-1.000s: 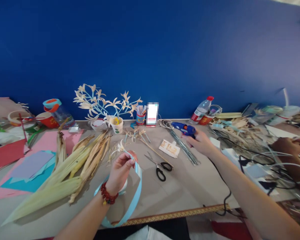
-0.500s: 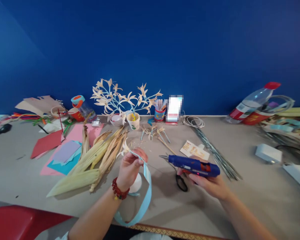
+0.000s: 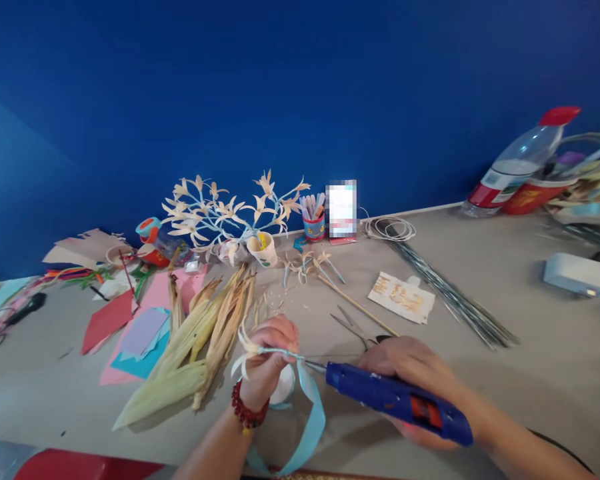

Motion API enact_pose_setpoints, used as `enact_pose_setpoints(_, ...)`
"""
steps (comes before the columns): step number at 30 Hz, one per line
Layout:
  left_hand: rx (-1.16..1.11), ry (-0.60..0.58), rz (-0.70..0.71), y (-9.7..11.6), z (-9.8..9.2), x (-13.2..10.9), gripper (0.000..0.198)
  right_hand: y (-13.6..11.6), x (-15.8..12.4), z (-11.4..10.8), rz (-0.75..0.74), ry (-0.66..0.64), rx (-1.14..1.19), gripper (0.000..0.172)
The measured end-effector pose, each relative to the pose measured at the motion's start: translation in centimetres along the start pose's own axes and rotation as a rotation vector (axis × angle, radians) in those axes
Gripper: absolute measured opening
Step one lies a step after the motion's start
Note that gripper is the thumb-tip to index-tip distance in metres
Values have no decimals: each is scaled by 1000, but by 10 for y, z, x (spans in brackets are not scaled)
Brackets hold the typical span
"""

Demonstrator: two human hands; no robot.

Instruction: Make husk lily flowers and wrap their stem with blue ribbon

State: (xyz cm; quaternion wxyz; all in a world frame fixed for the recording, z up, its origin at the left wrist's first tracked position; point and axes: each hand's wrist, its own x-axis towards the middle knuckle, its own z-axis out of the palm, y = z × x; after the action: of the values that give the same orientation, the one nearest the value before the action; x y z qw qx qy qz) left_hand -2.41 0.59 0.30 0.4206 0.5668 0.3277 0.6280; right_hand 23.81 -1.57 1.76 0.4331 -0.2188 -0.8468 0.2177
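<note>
My left hand (image 3: 269, 360) is closed around a small pale husk flower (image 3: 247, 348) on a stem wrapped in light blue ribbon (image 3: 307, 427), which loops down toward the table's front edge. My right hand (image 3: 410, 373) grips a blue hot glue gun (image 3: 395, 400). The gun's metal nozzle points left and nearly touches the flower stem by my left fingers. A red bead bracelet sits on my left wrist.
Dried corn husks (image 3: 200, 347) lie left of my hands, beside coloured paper sheets (image 3: 130, 327). Scissors (image 3: 353, 327), a bundle of wires (image 3: 450, 297) and a card (image 3: 403, 297) lie behind. A husk-flower branch in a cup (image 3: 263, 248), a bottle (image 3: 517, 160) and a white box (image 3: 577, 275) stand farther back.
My right hand has brought the glue gun left and nearer, its nozzle now at the flower stem. My left hand has lowered slightly with the flower. The view has tilted.
</note>
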Motion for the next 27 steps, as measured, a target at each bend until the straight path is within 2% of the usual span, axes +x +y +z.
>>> enact_pose_setpoints(5,-123,-73,19,4,2,0,9,-1,3,3,-30,-43,-67,43)
enact_pose_setpoints(9,-134,-86,13,9,7,1,9,-7,12,3,-54,-39,-44,38)
enact_pose_setpoints(13,-149,-71,21,10,8,1,10,-9,15,3,-74,-36,-61,41)
enact_pose_setpoints(18,-138,-61,41,9,8,1,14,-12,17,0,-64,-81,-93,39)
enact_pose_setpoints(22,-133,-63,44,9,10,2,14,-16,22,-2,-76,-47,-97,38)
enact_pose_setpoints(27,-151,-65,26,11,10,1,14,-15,18,0,-39,-94,-127,35)
